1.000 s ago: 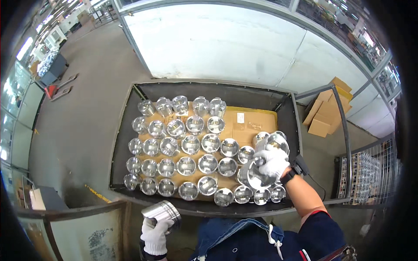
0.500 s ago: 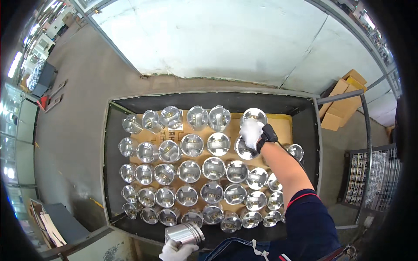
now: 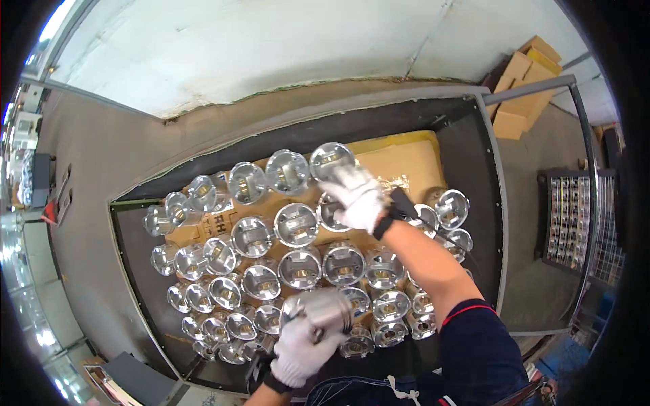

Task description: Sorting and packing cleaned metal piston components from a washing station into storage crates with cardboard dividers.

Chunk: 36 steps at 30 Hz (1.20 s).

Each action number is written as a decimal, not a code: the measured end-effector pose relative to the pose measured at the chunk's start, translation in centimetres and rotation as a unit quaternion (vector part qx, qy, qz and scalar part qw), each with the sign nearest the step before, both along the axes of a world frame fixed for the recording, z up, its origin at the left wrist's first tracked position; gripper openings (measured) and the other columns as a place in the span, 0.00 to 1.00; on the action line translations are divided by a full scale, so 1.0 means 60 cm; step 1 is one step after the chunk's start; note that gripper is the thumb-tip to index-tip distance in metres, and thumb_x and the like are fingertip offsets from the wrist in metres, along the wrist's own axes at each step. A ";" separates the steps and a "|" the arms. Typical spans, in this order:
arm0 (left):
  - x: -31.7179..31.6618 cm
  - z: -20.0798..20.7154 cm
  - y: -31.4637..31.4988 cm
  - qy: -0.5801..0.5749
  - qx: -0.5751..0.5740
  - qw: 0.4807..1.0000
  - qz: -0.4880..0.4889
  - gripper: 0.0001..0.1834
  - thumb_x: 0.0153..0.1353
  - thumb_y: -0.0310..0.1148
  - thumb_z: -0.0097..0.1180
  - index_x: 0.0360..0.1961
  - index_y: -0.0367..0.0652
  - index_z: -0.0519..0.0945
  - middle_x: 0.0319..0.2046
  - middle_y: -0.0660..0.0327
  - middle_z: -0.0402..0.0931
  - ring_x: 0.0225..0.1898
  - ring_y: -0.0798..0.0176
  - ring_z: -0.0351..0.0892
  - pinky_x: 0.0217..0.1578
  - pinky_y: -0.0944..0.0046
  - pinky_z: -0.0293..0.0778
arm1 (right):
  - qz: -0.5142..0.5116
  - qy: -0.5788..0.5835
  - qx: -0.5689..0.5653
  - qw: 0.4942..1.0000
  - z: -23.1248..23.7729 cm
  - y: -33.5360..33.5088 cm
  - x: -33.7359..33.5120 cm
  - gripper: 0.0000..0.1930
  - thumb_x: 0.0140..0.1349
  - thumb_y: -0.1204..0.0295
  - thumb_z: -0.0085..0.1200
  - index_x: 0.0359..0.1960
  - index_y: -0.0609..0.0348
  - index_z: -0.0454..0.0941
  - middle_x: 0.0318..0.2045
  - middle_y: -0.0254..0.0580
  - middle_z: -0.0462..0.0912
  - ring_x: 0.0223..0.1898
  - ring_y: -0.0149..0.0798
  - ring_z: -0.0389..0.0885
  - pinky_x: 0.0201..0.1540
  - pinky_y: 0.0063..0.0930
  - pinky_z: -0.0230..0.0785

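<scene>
My left hand [image 3: 306, 353], in a white glove, grips a silver metal piston [image 3: 330, 311] above the near rows. The held piston lies on its side, its ringed end pointing right. My right hand [image 3: 360, 199], also gloved, has its fingers spread over the far rows. Its fingertips are close to the last piston [image 3: 332, 161] of the back row; whether they touch it is unclear. Below that hand, another piston [image 3: 332, 211] is partly hidden. Several pistons [image 3: 296, 225] stand in rows on brown cardboard [image 3: 406, 159].
A dark-walled crate [image 3: 291, 134] with a metal rim surrounds the pistons. Clear plastic wrap [image 3: 395, 183] lies on the cardboard beside my right hand. Folded cartons [image 3: 525, 91] lean beyond the far right corner. A rack of small parts [image 3: 569, 220] stands at the right.
My left hand has lifted its piston from the front edge over the near rows. My right hand's fingers have spread, and the back row's gap has narrowed. The view has tilted.
</scene>
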<state>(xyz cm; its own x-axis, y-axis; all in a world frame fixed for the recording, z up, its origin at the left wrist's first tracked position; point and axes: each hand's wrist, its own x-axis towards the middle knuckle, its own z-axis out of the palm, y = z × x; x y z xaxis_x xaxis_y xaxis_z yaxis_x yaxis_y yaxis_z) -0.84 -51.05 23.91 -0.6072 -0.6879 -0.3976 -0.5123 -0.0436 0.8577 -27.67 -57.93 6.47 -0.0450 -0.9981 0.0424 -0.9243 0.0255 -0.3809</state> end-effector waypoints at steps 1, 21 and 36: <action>-0.034 -0.012 -0.016 0.013 -0.049 0.998 -0.034 0.20 0.47 0.37 0.72 0.42 0.43 0.85 0.27 0.53 0.81 0.31 0.47 0.82 0.35 0.52 0.77 | -0.044 -0.041 -0.001 0.998 0.040 0.028 -0.030 0.26 0.52 0.56 0.63 0.56 0.39 0.80 0.60 0.50 0.75 0.62 0.53 0.71 0.65 0.49 0.61; -0.422 -0.313 -0.076 -0.202 -0.449 0.809 -0.322 0.22 0.52 0.42 0.63 0.49 0.48 0.82 0.35 0.58 0.82 0.45 0.54 0.78 0.52 0.51 0.69 | -0.202 0.067 0.024 0.977 -0.062 0.308 -0.160 0.36 0.44 0.67 0.58 0.62 0.40 0.75 0.50 0.44 0.78 0.60 0.52 0.70 0.57 0.59 0.61; -0.266 -0.157 0.084 -0.229 -0.334 0.867 -0.291 0.32 0.65 0.43 0.51 0.68 0.42 0.67 0.62 0.49 0.71 0.65 0.44 0.66 0.64 0.48 0.66 | -0.217 0.094 0.070 0.969 -0.072 0.298 -0.159 0.34 0.44 0.58 0.63 0.59 0.38 0.75 0.56 0.43 0.76 0.66 0.52 0.65 0.63 0.72 0.50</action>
